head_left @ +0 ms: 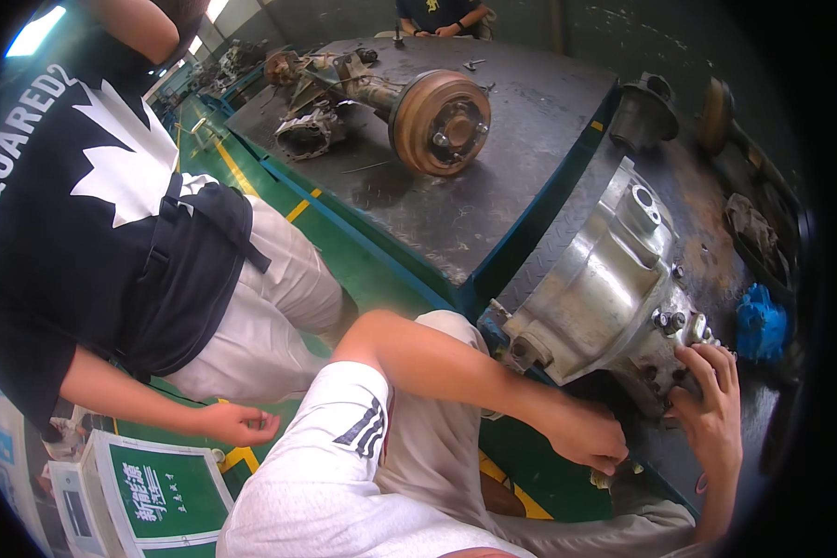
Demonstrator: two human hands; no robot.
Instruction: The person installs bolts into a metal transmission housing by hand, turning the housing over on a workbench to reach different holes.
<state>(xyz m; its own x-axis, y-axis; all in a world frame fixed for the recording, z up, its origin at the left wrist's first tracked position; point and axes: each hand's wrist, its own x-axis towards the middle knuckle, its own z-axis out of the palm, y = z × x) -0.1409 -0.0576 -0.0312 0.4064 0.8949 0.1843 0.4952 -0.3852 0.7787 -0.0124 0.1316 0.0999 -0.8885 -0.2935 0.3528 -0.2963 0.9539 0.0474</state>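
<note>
A large silver cast-metal gearbox housing (604, 279) lies on a dark checker-plate bench (549, 242) in front of me. My right hand (711, 405) grips its bolted end, with the fingers curled over the studs and nuts there. My left hand (586, 435) is curled under the housing's lower edge at the bench front. The fingertips are hidden, so I cannot tell whether it holds anything. My left arm in a white short sleeve (344, 437) crosses my lap.
A person in a black shirt and light shorts (112, 232) stands close on my left, one hand (242, 423) hanging low. A rusty axle with a brake drum (437, 121) lies on the far steel table (493, 205). A blue part (761, 324) sits right; a green-and-white box (158, 493) lower left.
</note>
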